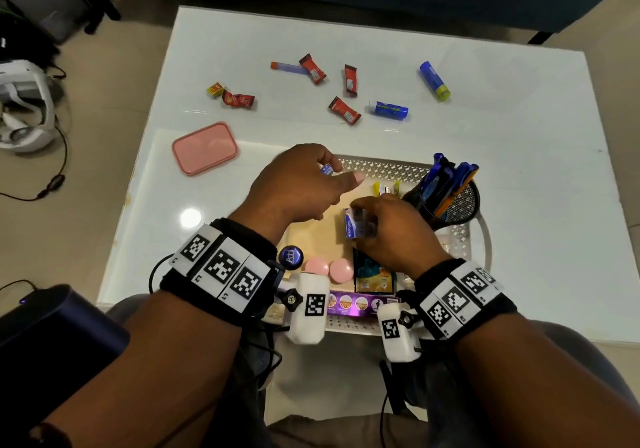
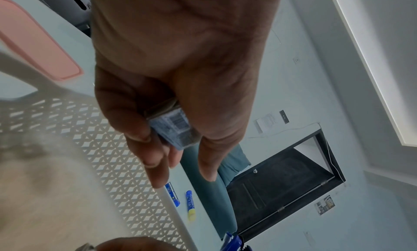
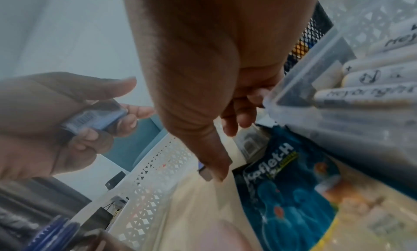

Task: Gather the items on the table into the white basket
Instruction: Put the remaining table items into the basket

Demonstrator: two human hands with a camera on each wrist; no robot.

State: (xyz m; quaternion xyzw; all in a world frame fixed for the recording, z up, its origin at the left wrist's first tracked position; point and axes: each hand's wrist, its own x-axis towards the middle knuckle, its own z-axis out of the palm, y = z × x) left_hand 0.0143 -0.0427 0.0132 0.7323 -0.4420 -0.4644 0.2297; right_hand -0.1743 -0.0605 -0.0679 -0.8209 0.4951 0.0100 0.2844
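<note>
The white perforated basket (image 1: 388, 168) stands at the table's near edge. My left hand (image 1: 341, 172) hovers over its far-left part and pinches a small blue box (image 1: 327, 169), whose barcode shows in the left wrist view (image 2: 173, 126). My right hand (image 1: 367, 222) is lower inside the basket and grips a blue-labelled box (image 1: 352, 224); the right wrist view shows only a corner of it past the thumb (image 3: 205, 173). Out on the table lie red wrappers (image 1: 313, 68), two blue glue sticks (image 1: 434, 81), an orange-capped pen (image 1: 287, 65) and a small yellow box (image 1: 216, 89).
The basket holds a black mesh pen holder (image 1: 450, 201), a dark blue packet (image 1: 373, 274), pink caps (image 1: 329, 268) and a purple box (image 1: 360, 303). A pink lid (image 1: 205, 147) lies left of the basket. A white headset (image 1: 24, 108) sits on the floor.
</note>
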